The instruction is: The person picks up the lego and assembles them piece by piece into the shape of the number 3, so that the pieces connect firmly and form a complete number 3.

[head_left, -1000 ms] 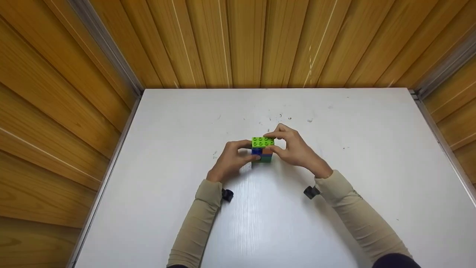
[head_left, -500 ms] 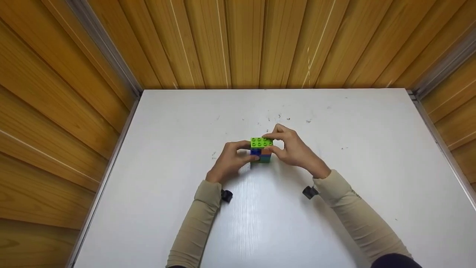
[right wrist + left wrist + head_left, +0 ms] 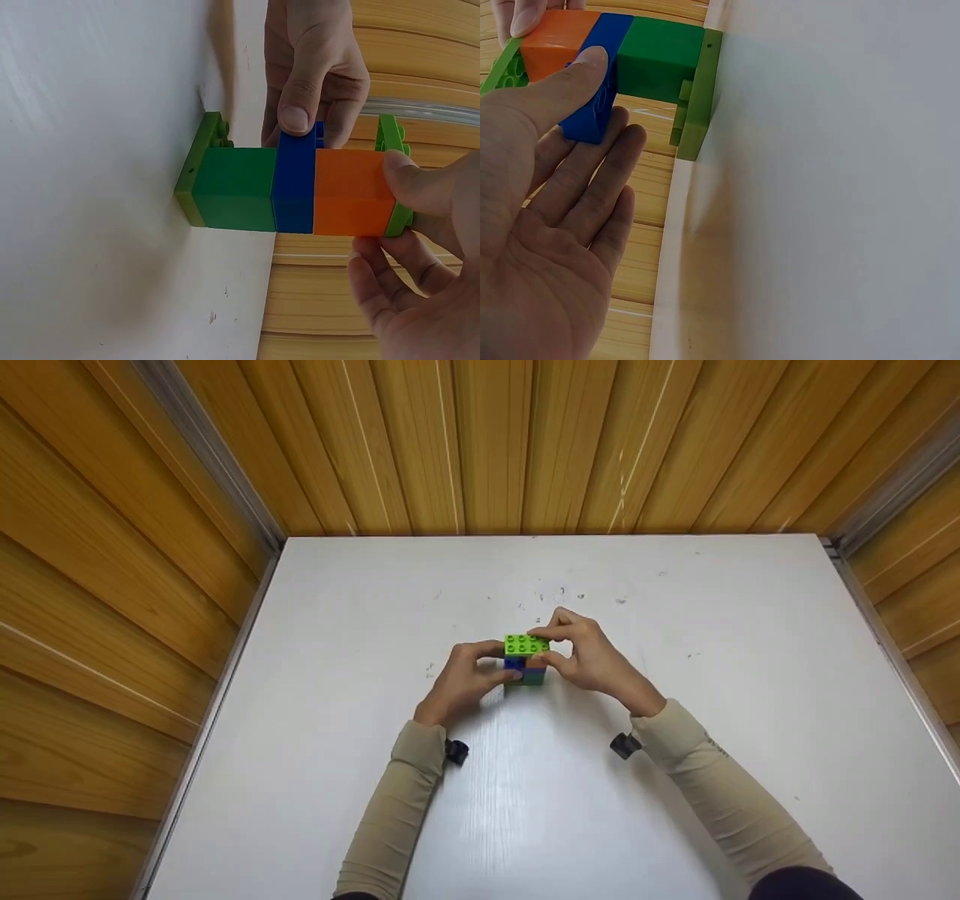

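A stack of toy building bricks stands on the white table, held from both sides. From the bottom it has an olive-green plate (image 3: 196,176), a dark green brick (image 3: 236,191), a flat blue brick (image 3: 295,191), an orange brick (image 3: 352,193) and a studded lime-green plate (image 3: 517,644) on top. The left hand (image 3: 461,682) pinches the overhanging left end of the blue brick, thumb on the near side. My right hand (image 3: 600,660) pinches the right end of the lime plate, its thumb also over the orange brick's edge. The lime plate overhangs the orange brick to the left.
The white table (image 3: 337,607) spreads around the stack, with small dark marks behind it. Wood-patterned walls (image 3: 495,450) rise at the back and both sides. A small black wrist camera (image 3: 457,751) sits at the left cuff, another black camera (image 3: 625,745) at the right.
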`<state>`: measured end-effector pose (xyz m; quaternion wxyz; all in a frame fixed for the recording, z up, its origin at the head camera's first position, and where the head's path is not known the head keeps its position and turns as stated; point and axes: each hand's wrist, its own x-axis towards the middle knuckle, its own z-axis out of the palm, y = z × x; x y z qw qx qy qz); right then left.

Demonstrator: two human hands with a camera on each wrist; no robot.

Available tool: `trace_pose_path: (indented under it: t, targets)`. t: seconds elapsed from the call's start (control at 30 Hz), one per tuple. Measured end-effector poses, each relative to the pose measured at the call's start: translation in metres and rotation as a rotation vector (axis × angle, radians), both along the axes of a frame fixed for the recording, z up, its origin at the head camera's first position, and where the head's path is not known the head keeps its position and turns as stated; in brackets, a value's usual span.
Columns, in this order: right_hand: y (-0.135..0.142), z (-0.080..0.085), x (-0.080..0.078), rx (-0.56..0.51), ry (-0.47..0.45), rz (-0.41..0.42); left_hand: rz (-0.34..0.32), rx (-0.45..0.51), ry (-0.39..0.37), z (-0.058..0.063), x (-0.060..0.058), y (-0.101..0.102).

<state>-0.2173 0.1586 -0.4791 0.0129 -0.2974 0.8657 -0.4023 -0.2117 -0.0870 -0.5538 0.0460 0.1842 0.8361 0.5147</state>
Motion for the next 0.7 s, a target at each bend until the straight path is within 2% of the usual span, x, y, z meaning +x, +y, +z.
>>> trace_pose_path:
  t: [0.4, 0.7]
  targets:
    - [0.001, -0.001, -0.001, 0.005, -0.029, -0.016, -0.003, 0.016, -0.011, -0.002, 0.001, -0.001]
    - [0.001, -0.01, 0.002, -0.074, -0.024, -0.035, -0.014, 0.026, -0.003, -0.002, 0.0, -0.001]
